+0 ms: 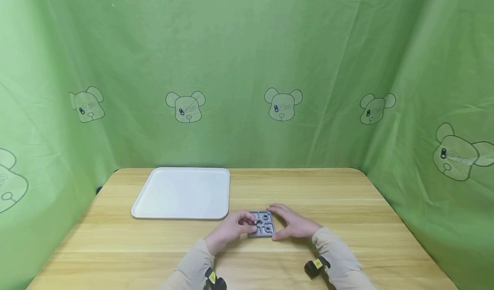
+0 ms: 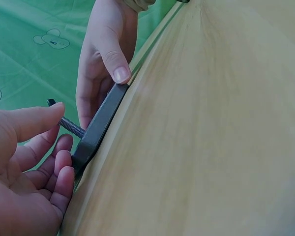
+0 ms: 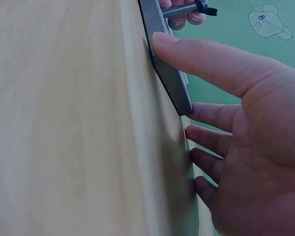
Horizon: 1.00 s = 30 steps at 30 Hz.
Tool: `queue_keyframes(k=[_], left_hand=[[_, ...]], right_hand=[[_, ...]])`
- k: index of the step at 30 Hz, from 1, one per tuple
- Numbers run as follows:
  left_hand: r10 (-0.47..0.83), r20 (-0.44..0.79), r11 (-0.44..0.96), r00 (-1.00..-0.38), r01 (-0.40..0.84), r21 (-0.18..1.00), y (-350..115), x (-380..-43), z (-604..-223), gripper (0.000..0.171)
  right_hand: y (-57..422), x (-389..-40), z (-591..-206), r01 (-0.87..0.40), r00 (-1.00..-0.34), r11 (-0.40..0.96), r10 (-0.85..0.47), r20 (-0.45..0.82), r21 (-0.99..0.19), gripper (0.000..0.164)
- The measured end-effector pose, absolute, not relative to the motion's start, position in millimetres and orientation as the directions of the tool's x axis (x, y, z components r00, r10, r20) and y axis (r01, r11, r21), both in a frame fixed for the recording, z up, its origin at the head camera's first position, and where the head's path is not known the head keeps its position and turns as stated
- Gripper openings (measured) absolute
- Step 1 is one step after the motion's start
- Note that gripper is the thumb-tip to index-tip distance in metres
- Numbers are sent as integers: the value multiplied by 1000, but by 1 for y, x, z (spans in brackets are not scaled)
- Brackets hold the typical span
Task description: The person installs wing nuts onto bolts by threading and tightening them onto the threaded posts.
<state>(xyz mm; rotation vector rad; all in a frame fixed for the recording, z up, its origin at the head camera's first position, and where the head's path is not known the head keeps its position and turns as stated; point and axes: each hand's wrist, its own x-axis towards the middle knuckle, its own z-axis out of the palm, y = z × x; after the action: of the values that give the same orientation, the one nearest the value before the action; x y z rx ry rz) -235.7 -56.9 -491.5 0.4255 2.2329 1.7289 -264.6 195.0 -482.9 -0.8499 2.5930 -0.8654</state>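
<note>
A grey square plate (image 1: pixel 267 222) with recesses and holes in its upper face lies on the table between my hands. A threaded bolt (image 2: pixel 72 127) with a black end piece stands up from it. My left hand (image 1: pixel 233 227) pinches the bolt near its top with thumb and forefinger, the other fingers curled beside the plate's edge. My right hand (image 1: pixel 294 225) holds the plate at its right side, the thumb on the near edge and the fingers toward the far corner. In the right wrist view, the bolt (image 3: pixel 181 9) shows at the top, partly cut off.
A white rectangular tray (image 1: pixel 181 193) lies at the back left of the wooden table (image 1: pixel 308 187). Green curtains (image 1: pixel 231 58) with printed bear heads hang behind the table and at both sides.
</note>
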Motion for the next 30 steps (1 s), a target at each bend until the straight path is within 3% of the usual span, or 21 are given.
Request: queue_keyframes(k=[30], left_hand=[[438,-49,276,-898,83,958,-58,-234,-491,22]], right_hand=[[196,-265,-485,-425,-793,646,-603,-82,-634,96]])
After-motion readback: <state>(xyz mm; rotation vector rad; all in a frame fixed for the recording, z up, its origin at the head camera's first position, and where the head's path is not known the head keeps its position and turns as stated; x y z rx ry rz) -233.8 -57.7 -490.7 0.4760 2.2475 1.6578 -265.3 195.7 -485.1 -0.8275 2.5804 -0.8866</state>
